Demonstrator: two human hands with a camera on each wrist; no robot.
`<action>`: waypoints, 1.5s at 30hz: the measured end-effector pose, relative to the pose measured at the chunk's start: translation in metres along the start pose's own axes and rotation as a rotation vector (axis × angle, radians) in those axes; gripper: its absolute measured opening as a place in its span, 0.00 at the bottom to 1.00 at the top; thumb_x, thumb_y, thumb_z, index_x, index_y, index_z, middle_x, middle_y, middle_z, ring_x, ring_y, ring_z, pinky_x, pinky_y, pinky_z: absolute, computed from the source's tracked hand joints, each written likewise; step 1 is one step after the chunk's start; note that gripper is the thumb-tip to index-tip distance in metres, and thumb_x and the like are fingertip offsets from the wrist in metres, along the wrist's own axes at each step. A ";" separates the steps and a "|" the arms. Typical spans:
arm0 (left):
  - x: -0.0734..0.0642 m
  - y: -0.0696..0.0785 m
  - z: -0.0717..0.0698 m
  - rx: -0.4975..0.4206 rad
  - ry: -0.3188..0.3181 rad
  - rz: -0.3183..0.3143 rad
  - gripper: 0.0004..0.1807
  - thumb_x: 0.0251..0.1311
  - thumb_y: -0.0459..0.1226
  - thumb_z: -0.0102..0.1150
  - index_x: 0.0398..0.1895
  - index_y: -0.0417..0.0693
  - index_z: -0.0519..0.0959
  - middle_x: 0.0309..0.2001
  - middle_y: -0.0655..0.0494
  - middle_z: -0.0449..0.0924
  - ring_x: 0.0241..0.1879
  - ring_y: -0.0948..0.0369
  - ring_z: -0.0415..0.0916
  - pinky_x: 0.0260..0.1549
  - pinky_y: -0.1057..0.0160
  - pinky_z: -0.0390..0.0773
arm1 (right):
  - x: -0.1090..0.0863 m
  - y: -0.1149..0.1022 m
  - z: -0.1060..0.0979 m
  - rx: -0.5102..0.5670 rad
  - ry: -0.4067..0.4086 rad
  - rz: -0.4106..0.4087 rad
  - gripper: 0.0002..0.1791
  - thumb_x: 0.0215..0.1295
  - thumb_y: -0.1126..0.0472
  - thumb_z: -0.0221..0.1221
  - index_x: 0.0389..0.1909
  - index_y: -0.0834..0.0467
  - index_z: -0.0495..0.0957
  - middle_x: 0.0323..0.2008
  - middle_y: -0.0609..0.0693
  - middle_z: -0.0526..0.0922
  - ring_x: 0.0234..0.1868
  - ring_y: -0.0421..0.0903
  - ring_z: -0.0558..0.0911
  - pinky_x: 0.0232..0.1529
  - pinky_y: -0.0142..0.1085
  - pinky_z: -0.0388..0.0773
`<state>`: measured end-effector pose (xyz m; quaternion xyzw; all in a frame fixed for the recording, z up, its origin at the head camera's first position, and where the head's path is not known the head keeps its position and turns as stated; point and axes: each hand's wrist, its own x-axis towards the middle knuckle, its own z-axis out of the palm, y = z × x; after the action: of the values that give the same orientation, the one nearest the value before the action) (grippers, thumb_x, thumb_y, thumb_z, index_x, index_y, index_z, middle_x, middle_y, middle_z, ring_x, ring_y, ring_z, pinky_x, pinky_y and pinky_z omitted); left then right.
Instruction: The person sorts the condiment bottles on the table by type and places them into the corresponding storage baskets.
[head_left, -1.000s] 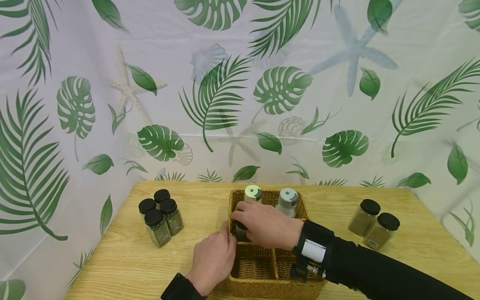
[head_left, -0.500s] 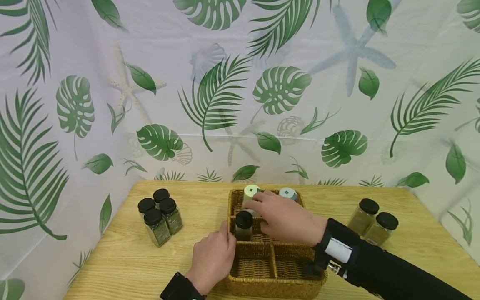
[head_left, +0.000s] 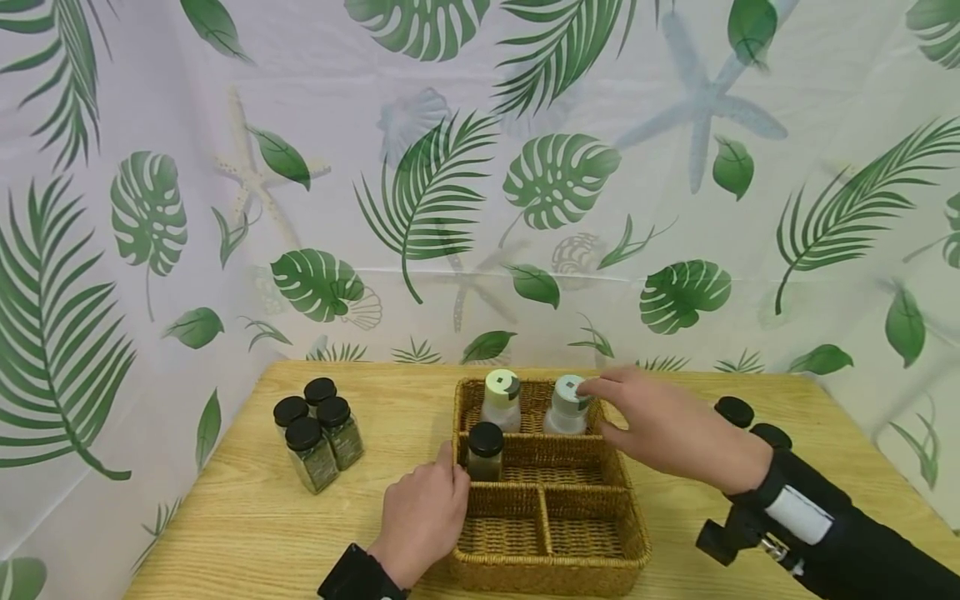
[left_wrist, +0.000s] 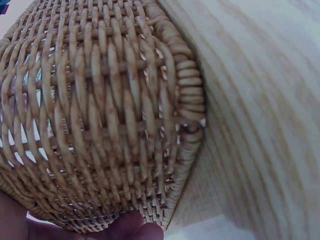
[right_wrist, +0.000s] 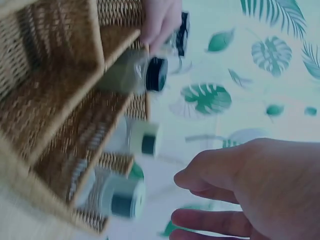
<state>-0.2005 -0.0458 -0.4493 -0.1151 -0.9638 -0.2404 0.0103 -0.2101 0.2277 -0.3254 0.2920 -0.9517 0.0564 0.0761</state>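
A brown wicker basket (head_left: 551, 575) with several compartments stands on the table. My left hand (head_left: 423, 517) grips its left rim; in the left wrist view the fingers (left_wrist: 131, 227) show along the woven wall. In the middle compartment, at its left end, is a spice jar (head_left: 486, 450) with a black lid. Two white bottles, one with a yellowish cap (head_left: 502, 390) and one with a pale blue-grey cap (head_left: 568, 396), sit in the back compartment. My right hand (head_left: 675, 429) holds nothing; its fingers overlap the blue-grey cap in the head view, but the right wrist view shows them apart from it.
Several black-lidded spice jars (head_left: 318, 437) stand grouped on the wooden table (head_left: 247, 508) at left. Two more black-lidded jars (head_left: 735, 412) are at right, partly hidden behind my right arm. A leaf-patterned cloth (head_left: 450, 208) hangs behind the table.
My right hand has come off the black-lidded jar in the middle compartment and moved right, past the bottles, to the basket's back right. My left hand stays on the rim.
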 end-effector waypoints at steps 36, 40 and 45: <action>-0.001 -0.002 0.000 -0.029 -0.048 -0.017 0.30 0.74 0.47 0.29 0.69 0.37 0.61 0.08 0.56 0.63 0.08 0.60 0.44 0.10 0.60 0.44 | -0.067 0.123 0.013 -0.094 -0.151 0.298 0.25 0.56 0.61 0.65 0.52 0.71 0.75 0.42 0.69 0.76 0.34 0.57 0.77 0.29 0.47 0.77; -0.002 -0.002 0.000 -0.029 -0.038 -0.008 0.30 0.74 0.47 0.29 0.69 0.37 0.61 0.08 0.56 0.63 0.08 0.60 0.45 0.10 0.60 0.44 | -0.068 0.128 0.021 -0.094 -0.146 0.295 0.23 0.56 0.64 0.64 0.51 0.72 0.75 0.40 0.69 0.75 0.33 0.56 0.76 0.27 0.45 0.76; -0.002 -0.001 0.000 -0.019 -0.035 -0.005 0.30 0.74 0.47 0.29 0.69 0.38 0.61 0.09 0.55 0.64 0.09 0.60 0.46 0.11 0.60 0.44 | -0.068 0.131 0.027 -0.099 -0.128 0.297 0.20 0.54 0.69 0.63 0.48 0.72 0.76 0.37 0.66 0.76 0.33 0.57 0.76 0.29 0.47 0.76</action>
<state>-0.1984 -0.0476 -0.4500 -0.1170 -0.9618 -0.2474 -0.0081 -0.2314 0.3681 -0.3722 0.1472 -0.9889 0.0013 0.0207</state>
